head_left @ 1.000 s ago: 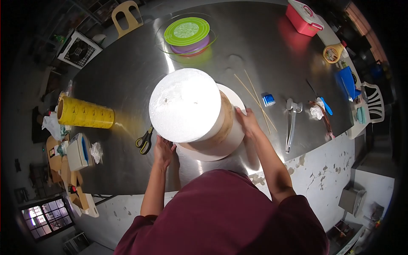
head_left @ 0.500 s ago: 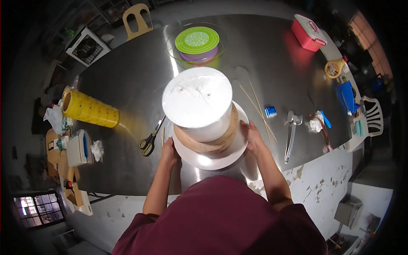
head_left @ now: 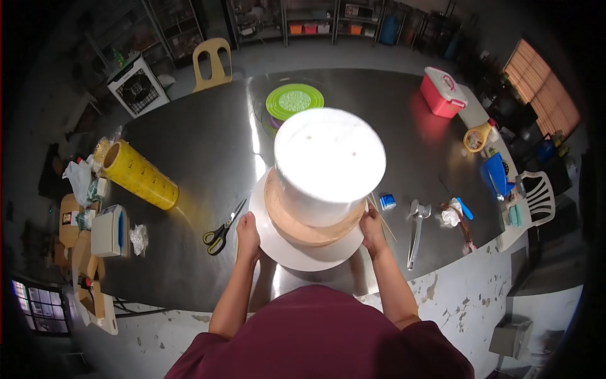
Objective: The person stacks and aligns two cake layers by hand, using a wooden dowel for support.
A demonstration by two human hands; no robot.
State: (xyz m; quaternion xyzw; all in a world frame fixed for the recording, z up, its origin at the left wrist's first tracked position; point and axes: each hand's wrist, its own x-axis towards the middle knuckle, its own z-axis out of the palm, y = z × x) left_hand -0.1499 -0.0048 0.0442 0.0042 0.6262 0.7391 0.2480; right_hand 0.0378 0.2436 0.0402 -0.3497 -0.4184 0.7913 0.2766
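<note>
Both hands hold a two-tier stack on a round white cake board [head_left: 302,260] by its opposite edges. On the board sits a wide tan tier [head_left: 293,230], with a smooth white cylindrical tier [head_left: 330,155] on top, its upper face glaring with light. My left hand [head_left: 248,234] is closed on the board's left rim, thumb up and fingers mostly hidden below. At the right rim, my right hand [head_left: 372,232] grips likewise. Black-and-yellow scissors [head_left: 218,239] lie left of my left hand. Thin wooden sticks [head_left: 387,224] are beside my right hand, partly covered by it and the stack.
Behind the stack stands a green-topped turntable [head_left: 295,99]. On the metal table [head_left: 196,151] are a yellow wrap roll [head_left: 142,175] at left, a blue packet [head_left: 387,201] and a metal tool [head_left: 416,230] at right. A pink box [head_left: 444,93] stands far right.
The stack has shifted right over the table and looks larger, closer to the camera; both hands moved with it. My view has tilted up, showing shelves at the back.
</note>
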